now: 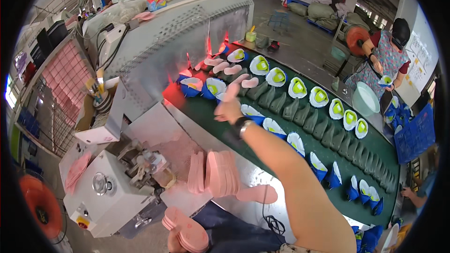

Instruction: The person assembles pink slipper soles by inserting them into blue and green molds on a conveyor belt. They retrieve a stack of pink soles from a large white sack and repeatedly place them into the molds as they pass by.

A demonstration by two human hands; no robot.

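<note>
The right hand [228,107] is stretched out over the green belt [300,159], fingers spread apart, with a pink insole [233,90] at the fingertips; whether the fingers grip it or only touch it cannot be told. A dark watch [242,125] sits on that wrist. Just left of the hand lie blue shoe uppers [202,87]; just beyond it more pink insoles [243,82] rest on the belt. A row of grey lasts [304,121] runs right along the belt, with white and yellow-green uppers [297,87] on their far side and blue uppers [323,168] on their near side.

The left hand [180,238], at the near edge, is closed on a stack of insoles [188,230]. Above it on the bench [255,166] a row of pink insoles [213,173] stands on edge, with one insole [257,194] lying flat to its right. A white machine [110,192] stands to the left.

Far right, another person [389,58] holds an upper beside a pale green basin [364,99]. Blue crates [415,133] stand right of the belt.
</note>
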